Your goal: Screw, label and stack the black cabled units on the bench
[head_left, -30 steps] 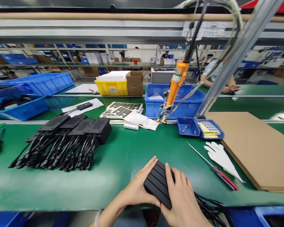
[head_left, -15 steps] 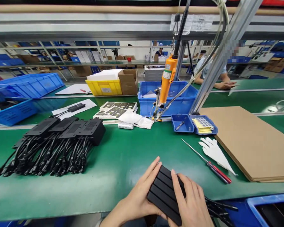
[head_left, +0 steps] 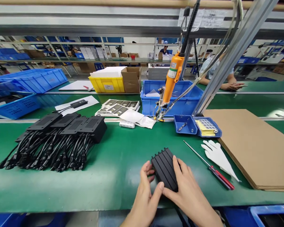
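Observation:
A black ridged box (head_left: 165, 170), like a power adapter housing, is between my two hands near the front edge of the green workbench (head_left: 104, 189). My right hand (head_left: 184, 192) grips its right side, with the fingers over the top and the thumb at the near edge. Curled at the box's left side are the fingers of my left hand (head_left: 148, 192), and its thumb rests by the near corner. Black cables (head_left: 181, 217) hang from under my right hand below the bench edge. Small knobs stick out along the box's far end.
Several black boxes (head_left: 72, 124) with cables lie at left. A red-handled screwdriver (head_left: 221, 178), white glove (head_left: 217, 156) and cardboard sheets (head_left: 253, 148) are at right. An orange power screwdriver (head_left: 174, 77) hangs before a blue bin (head_left: 148, 102). A co-worker's hands (head_left: 233, 85) rest across the bench.
The black box has moved forward and turned, its knobbed end now facing away from me. Its cables went from my right side to below my right hand. My left fingers have curled.

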`<state>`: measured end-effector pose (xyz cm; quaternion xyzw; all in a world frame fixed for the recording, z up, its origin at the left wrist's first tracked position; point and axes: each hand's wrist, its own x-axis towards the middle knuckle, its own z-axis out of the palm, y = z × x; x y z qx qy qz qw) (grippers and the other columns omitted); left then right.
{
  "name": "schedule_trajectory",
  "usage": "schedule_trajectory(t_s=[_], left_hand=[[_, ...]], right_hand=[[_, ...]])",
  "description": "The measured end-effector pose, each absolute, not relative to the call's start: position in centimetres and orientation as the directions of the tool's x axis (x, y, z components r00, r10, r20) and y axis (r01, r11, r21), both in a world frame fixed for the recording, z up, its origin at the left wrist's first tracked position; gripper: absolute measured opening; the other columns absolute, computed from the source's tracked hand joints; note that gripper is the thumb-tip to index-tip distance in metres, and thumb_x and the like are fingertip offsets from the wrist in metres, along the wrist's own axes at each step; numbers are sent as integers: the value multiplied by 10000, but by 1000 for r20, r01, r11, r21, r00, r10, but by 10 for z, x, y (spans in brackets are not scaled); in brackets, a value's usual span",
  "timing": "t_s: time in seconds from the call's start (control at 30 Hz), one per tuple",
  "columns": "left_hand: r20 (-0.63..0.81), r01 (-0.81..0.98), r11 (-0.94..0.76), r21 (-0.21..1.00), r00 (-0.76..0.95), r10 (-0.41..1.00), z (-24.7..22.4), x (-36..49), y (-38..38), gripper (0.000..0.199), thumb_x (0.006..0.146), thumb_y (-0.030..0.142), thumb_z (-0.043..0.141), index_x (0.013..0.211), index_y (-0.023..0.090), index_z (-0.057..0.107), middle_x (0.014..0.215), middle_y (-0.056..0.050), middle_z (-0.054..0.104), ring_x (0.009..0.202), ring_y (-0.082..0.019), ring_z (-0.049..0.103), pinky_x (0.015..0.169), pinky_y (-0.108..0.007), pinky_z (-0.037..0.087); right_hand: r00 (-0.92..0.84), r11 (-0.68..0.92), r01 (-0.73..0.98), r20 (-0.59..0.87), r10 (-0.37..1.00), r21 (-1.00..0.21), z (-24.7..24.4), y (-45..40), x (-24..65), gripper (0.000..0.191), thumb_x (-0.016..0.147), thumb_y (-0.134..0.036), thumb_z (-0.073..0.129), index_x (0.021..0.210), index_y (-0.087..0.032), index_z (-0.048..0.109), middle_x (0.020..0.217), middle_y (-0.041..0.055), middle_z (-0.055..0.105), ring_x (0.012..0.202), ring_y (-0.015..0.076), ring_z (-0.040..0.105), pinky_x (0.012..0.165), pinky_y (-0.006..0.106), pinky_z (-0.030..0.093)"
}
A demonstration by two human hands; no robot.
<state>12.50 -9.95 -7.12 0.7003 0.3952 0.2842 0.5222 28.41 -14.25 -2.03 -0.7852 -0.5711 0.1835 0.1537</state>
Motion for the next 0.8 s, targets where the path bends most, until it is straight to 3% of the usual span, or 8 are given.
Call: schedule_trajectory(t_s=[0.1,0.17,0.37,0.43,0.5,0.57,0.7,0.8], left_hand=[[-2,244,-185,952,610,792,-65,127,-105,814,996,493,424,1547,223,-110,1642,-180,116,1513,-317,168,1177,-543,316],[-36,328,-248,911,664,747,-53,130,-90,907,959,523,498,1570,208,-93,1652,-178,97,1528,-334,75,1203,-581,224],[-188,577,-568,587,779,598,-3,154,-33,1282,647,638,791,1578,96,96,1579,-295,246,1415,-462,341,1105,-592,355],[-238,639,-657,400,765,599,7,164,-35,1323,591,610,826,1566,44,134,1520,-331,333,1327,-506,428,1062,-637,362],[-262,686,-682,254,727,634,12,172,-43,1224,645,517,798,1562,28,152,1477,-337,390,1263,-506,472,1026,-652,373],[-269,709,-677,198,704,657,13,176,-51,1093,709,420,720,1568,52,154,1468,-313,410,1237,-482,484,998,-627,401],[-266,685,-683,254,729,631,12,171,-51,1049,667,310,651,1576,124,163,1476,-244,417,1228,-438,481,1003,-588,407],[-258,629,-703,331,777,574,10,163,-45,1078,611,236,625,1579,165,156,1533,-221,355,1305,-434,423,1055,-609,353]], right_hand=[[156,-212,713,-143,977,-668,-19,-163,301,834,886,-422,522,1581,-115,177,1618,150,277,1488,258,278,1159,435,353],[129,-171,606,-116,985,-777,-25,-176,305,750,942,-406,457,1590,-181,153,1638,119,222,1493,231,255,1152,425,361],[95,-101,260,-78,992,-960,-58,-202,275,725,937,-98,261,1592,-264,-3,1661,79,115,1461,199,299,1051,370,472],[118,-94,252,-66,991,-963,-64,-206,276,683,941,-98,236,1594,-244,98,1652,101,186,1435,200,375,1042,361,485],[167,-110,393,-47,985,-913,-68,-207,296,553,974,-194,323,1524,-247,346,1564,117,403,1337,215,523,1009,362,516],[374,-193,639,81,924,-745,-72,-205,330,430,976,-313,415,1382,-228,527,1376,136,586,1196,260,615,966,429,536],[574,-544,817,366,733,-191,-88,-201,396,448,965,-405,392,1182,-94,629,1139,252,601,1040,421,569,751,591,505],[523,-519,847,358,774,-115,-96,-205,418,466,979,-432,321,999,-106,653,911,200,603,828,348,589,648,489,498]])
